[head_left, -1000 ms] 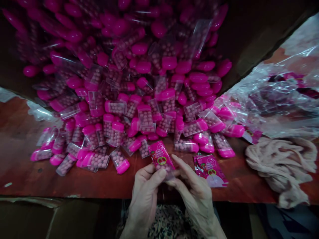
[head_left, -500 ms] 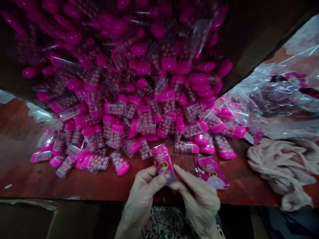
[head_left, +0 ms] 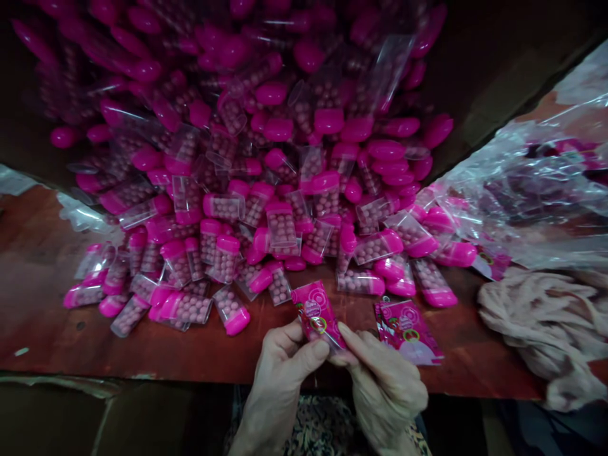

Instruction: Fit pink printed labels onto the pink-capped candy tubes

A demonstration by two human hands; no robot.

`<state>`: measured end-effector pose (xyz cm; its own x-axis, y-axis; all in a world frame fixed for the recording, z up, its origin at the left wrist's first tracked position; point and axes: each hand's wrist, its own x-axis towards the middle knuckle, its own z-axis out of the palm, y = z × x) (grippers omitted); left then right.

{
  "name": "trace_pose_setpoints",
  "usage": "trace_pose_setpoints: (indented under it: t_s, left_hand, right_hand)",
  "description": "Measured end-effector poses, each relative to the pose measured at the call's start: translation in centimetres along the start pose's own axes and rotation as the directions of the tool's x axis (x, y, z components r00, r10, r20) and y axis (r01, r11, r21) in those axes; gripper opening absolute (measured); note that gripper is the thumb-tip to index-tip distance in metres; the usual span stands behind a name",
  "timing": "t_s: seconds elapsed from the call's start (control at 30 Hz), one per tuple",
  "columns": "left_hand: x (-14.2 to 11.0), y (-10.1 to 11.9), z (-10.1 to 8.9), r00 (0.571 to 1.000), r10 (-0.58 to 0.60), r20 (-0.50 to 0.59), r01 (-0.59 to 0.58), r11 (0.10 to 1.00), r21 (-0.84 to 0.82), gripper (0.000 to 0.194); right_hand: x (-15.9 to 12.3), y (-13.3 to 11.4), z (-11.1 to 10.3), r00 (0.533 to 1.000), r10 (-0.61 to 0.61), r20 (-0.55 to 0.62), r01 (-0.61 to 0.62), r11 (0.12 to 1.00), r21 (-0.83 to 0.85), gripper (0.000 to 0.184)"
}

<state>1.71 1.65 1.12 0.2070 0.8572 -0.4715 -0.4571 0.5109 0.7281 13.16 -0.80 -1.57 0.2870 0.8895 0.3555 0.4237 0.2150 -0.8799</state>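
Note:
Between my two hands, over the table's front edge, is a small pink printed sleeve [head_left: 317,307], tilted with its top to the left. Its lower end is clear; a candy box seems to be inside, mostly hidden. My left hand [head_left: 280,373] pinches the left side with thumb and fingers. On the lower right, my right hand [head_left: 387,380] grips it, thumb and forefinger closed at the edge. Just right of my hands lies a small stack of flat printed sleeves [head_left: 409,332]. Beyond the hands are clear candy boxes [head_left: 281,225] with pink caps and round pink candies inside.
A big heap of the same boxes spills from a dark open carton [head_left: 479,95] onto the reddish wooden table [head_left: 42,316]. At the right are crumpled clear plastic bags [head_left: 536,190] and a bunched beige cloth [head_left: 536,323] on the table edge.
The printed sleeve is tilted more and fewer candies show at its lower end. Both hands keep hold of it. The whole view has shifted slightly.

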Motion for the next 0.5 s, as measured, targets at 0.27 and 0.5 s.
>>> trace_pose_setpoints:
  t_s: [0.27, 0.5]
  left_hand:
    - [-1.0, 0.8, -0.2, 0.999, 0.013, -0.047, -0.013, 1.000, -0.012, 0.021]
    - [-1.5, 1.3, -0.6, 0.999, 0.049, -0.018, -0.048, 0.997, 0.067, 0.022]
  right_hand:
    - [0.0, 0.7, -0.6, 0.978, -0.194, 0.075, 0.191, 0.980, 0.047, 0.045]
    - [-1.0, 0.9, -0.8, 0.970, -0.228, 0.082, 0.219, 0.971, 0.097, 0.047]
